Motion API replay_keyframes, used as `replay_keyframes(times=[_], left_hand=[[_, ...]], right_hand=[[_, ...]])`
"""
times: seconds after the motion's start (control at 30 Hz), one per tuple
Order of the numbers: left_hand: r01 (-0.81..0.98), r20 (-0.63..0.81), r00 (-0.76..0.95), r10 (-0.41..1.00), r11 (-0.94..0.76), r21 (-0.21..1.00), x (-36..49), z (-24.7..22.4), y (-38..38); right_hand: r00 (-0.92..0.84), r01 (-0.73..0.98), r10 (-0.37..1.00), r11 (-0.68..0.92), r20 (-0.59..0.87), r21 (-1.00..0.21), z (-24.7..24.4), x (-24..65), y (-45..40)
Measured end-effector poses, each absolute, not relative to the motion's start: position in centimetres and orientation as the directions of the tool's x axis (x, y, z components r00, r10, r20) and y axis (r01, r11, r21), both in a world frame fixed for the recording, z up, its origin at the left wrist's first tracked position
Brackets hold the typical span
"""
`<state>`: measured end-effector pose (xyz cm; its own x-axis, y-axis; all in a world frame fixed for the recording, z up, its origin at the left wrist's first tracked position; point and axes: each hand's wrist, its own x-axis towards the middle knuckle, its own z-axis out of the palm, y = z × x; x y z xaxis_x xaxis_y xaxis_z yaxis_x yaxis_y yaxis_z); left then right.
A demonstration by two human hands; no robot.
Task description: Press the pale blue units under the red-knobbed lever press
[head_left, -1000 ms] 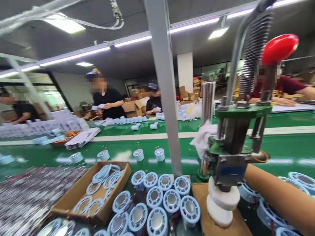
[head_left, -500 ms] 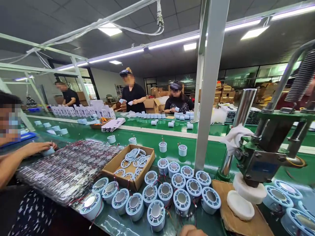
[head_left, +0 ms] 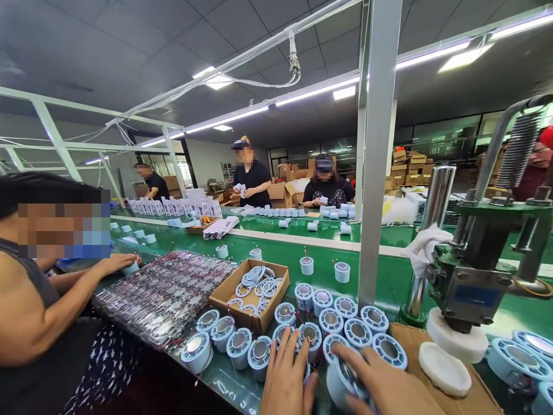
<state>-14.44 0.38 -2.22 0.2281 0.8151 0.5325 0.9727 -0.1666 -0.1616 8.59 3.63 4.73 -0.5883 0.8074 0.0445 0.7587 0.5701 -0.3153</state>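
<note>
Many light-blue round housings with silver discs [head_left: 260, 349] stand grouped on the green table. My left hand [head_left: 286, 374], fingers spread, reaches over housings at the lower middle and partly covers them. My right hand [head_left: 389, 377] is at the lower right, its fingers around the side and top of a housing [head_left: 339, 383], slightly blurred. Beyond my hands is a cardboard box [head_left: 221, 294] of thin light-blue rings [head_left: 254, 275]. To the right, a press [head_left: 475, 282] with a white round pad stands above a white ring-shaped pad [head_left: 444, 369] on brown cardboard.
A metal post [head_left: 375, 173] rises behind the housings. Wired metal parts [head_left: 168, 294] are piled on the left, beside a seated person [head_left: 26, 323] whose hands hold a blue piece. More housings [head_left: 518, 357] stand right of the press. Other people work across the conveyor [head_left: 268, 236].
Both my hands have come into view over the near housings, and my right hand has taken hold of one. The view has shifted left, showing more of the seated person.
</note>
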Motion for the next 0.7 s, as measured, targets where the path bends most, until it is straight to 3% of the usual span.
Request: replay_keyframes(times=[0.1, 0.23, 0.37, 0.43, 0.53, 0.63, 0.7], left_hand=[[0.971, 0.588, 0.240, 0.772, -0.190, -0.147, -15.6, -1.7, -0.1], [0.989, 0.673, 0.083, 0.735, -0.142, 0.033, -16.8, 0.2, -0.1], [0.973, 0.541, -0.050, 0.840, -0.080, 0.215, -17.3, 4.8, 2.0], [0.973, 0.442, 0.006, 0.897, -0.107, 0.205, -17.4, 7.2, 4.4], [0.955, 0.299, 0.228, 0.927, -0.273, 0.118, -17.1, 9.1, 9.7], [0.880, 0.083, 0.470, 0.879, -0.474, 0.042, -16.4, 9.0, 15.2], [0.818, -0.049, 0.575, 0.817, -0.574, 0.025, -15.9, 8.4, 18.0]], right_hand=[[-0.539, 0.778, 0.835, 0.543, 0.109, -0.317, 9.6, 4.6, 6.2], [-0.553, 0.746, 0.818, 0.571, 0.159, -0.344, 12.1, 0.9, 10.5], [-0.509, 0.763, 0.846, 0.529, 0.158, -0.372, 12.1, -0.3, 13.5], [-0.449, 0.785, 0.877, 0.479, 0.171, -0.394, 12.7, 0.4, 13.6], [-0.356, 0.810, 0.912, 0.409, 0.202, -0.421, 14.2, 3.1, 11.9], [-0.335, 0.807, 0.920, 0.392, 0.204, -0.442, 14.3, 6.9, 9.0], [-0.371, 0.817, 0.920, 0.389, 0.128, -0.425, 12.7, 9.7, 7.2]])
